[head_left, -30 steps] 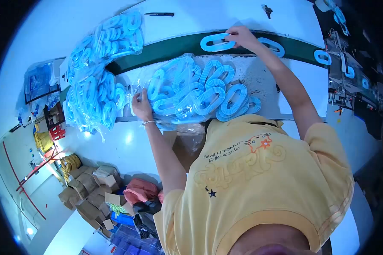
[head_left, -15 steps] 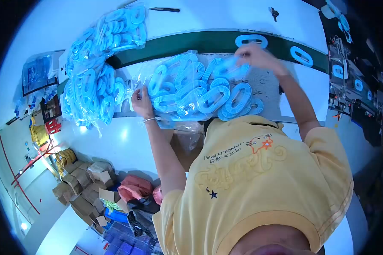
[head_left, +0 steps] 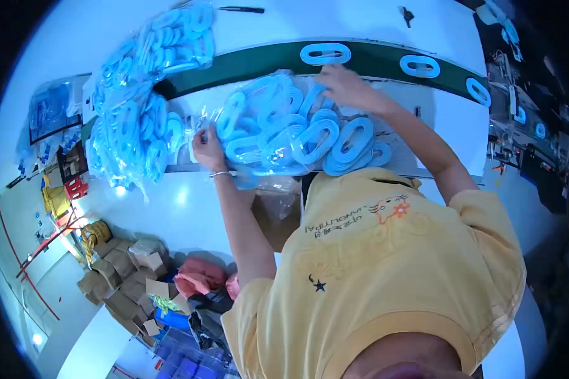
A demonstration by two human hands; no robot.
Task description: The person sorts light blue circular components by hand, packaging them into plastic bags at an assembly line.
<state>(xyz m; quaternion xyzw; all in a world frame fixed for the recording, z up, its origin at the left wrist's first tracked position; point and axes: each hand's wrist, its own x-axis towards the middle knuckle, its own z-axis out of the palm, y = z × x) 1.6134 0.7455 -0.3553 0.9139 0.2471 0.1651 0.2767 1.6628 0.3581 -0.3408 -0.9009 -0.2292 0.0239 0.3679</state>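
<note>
Two hands: left hand (head_left: 208, 150) pinching edge of clear bag (head_left: 277, 158); right hand (head_left: 342, 87) at far side of light-blue coils (head_left: 330, 131), grip unclear; coils heaped in and beside bag on tabletop (head_left: 452, 115); three more on green belt (head_left: 253, 68) beyond.

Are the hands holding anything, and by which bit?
The left hand seems to hold the clear bag by its left edge. The right hand is by a blue coil's upper end; whether it holds that cannot be told.
</note>
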